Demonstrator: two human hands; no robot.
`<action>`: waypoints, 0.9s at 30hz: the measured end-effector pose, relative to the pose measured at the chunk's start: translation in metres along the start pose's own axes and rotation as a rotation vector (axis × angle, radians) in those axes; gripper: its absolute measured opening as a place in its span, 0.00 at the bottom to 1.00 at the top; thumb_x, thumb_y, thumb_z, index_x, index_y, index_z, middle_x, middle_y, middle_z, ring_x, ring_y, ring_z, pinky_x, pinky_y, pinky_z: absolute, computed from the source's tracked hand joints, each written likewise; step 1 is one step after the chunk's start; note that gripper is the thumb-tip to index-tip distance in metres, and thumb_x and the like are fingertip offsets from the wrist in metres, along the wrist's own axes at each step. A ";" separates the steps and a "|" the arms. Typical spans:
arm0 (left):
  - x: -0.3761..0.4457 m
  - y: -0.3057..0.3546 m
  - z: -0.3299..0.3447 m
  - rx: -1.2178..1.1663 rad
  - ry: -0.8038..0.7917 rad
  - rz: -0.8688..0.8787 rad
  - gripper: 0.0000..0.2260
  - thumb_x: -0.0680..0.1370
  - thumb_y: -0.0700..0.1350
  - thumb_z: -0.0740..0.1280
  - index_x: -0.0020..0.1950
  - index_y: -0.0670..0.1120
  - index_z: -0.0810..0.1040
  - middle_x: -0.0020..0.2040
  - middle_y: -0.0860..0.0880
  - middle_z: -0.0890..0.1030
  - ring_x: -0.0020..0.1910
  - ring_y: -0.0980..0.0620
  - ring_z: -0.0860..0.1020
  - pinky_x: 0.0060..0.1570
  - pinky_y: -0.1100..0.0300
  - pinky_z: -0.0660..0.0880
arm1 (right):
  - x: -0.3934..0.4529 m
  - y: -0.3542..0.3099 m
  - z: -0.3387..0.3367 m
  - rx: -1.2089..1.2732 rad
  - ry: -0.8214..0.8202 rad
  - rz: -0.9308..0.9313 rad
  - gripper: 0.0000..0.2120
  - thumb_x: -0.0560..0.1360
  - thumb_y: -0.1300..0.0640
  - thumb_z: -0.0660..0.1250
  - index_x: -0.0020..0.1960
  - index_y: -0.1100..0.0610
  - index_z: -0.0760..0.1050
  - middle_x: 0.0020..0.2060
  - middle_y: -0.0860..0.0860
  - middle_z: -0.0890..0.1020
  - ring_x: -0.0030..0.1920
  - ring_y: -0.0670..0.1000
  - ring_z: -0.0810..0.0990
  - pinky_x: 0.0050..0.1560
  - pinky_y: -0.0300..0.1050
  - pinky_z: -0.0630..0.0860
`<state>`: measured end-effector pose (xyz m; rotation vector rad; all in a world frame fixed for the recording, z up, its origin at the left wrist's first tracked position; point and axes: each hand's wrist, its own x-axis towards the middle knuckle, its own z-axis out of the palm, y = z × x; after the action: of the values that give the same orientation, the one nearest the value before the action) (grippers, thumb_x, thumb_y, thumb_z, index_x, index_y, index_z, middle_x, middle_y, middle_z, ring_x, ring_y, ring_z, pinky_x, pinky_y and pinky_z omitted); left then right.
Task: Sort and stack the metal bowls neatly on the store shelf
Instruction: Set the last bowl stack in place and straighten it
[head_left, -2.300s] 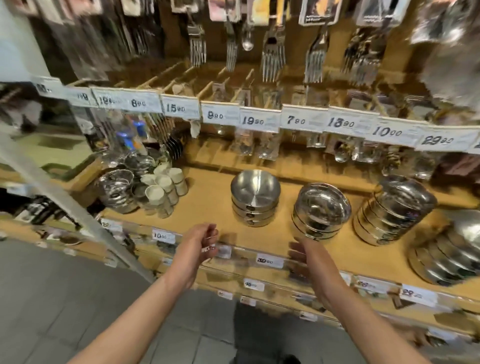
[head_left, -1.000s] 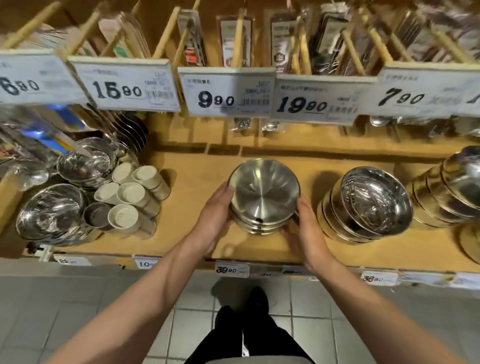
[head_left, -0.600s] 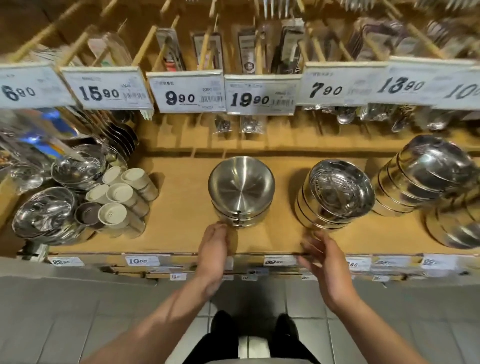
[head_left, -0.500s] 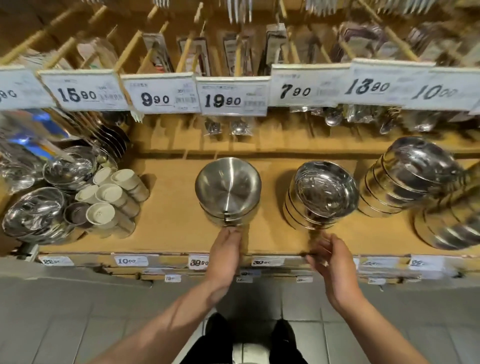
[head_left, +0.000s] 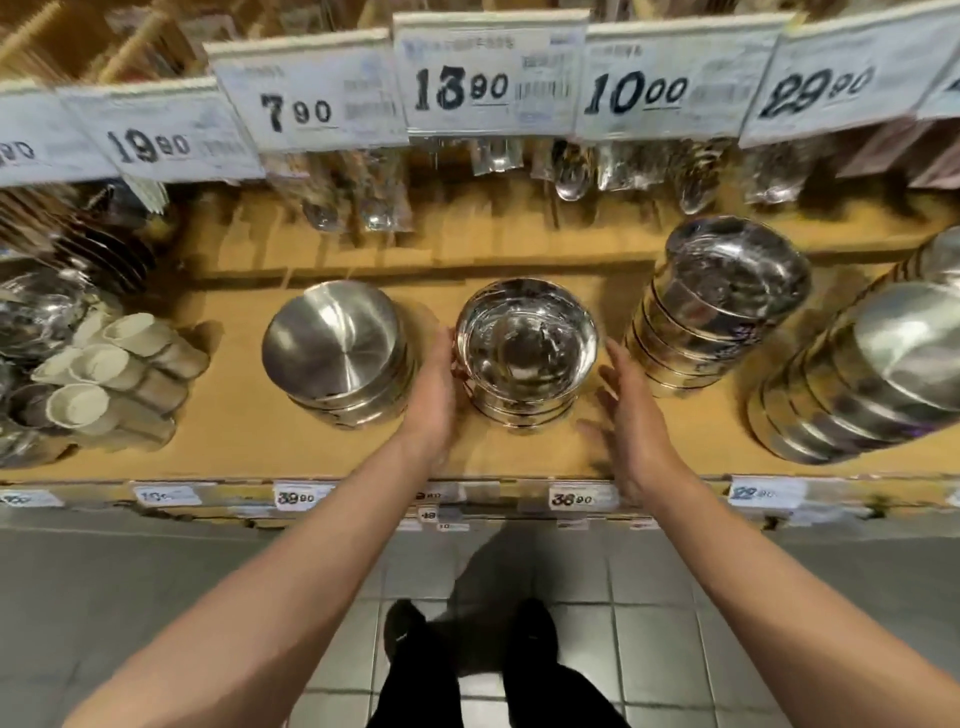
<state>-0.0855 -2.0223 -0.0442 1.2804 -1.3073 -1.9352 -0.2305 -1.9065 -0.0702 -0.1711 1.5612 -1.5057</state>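
With the left hand touching the shiny bowl stack and the open right hand just beside, squeeze evenly to square it.

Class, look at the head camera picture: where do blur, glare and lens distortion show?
Head view: the right hand is smeared by motion blur; glare flares inside the shiny bowl stack; the wide lens bows the price tags and tilts the side stacks outward.
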 end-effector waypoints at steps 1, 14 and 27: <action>0.003 -0.001 0.000 0.003 -0.011 -0.028 0.27 0.85 0.63 0.48 0.48 0.58 0.86 0.41 0.65 0.86 0.38 0.72 0.81 0.46 0.60 0.71 | 0.003 -0.004 0.002 -0.001 -0.034 0.001 0.24 0.84 0.37 0.52 0.77 0.41 0.67 0.73 0.42 0.73 0.72 0.46 0.70 0.62 0.56 0.70; -0.024 -0.011 -0.004 -0.024 -0.020 -0.028 0.21 0.81 0.65 0.51 0.52 0.67 0.84 0.54 0.60 0.86 0.50 0.65 0.83 0.51 0.55 0.79 | -0.025 -0.003 0.009 -0.030 -0.222 -0.049 0.23 0.80 0.32 0.53 0.70 0.37 0.72 0.61 0.34 0.82 0.63 0.38 0.79 0.70 0.63 0.73; -0.103 -0.021 -0.155 -0.063 0.192 -0.129 0.23 0.77 0.69 0.52 0.57 0.64 0.83 0.58 0.59 0.85 0.63 0.54 0.78 0.61 0.47 0.76 | -0.103 0.064 0.115 -0.056 -0.357 0.021 0.20 0.79 0.35 0.55 0.67 0.38 0.75 0.65 0.40 0.80 0.63 0.42 0.80 0.63 0.57 0.76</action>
<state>0.1005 -2.0026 -0.0353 1.5095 -1.0859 -1.8686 -0.0647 -1.9058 -0.0512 -0.4302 1.3130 -1.3309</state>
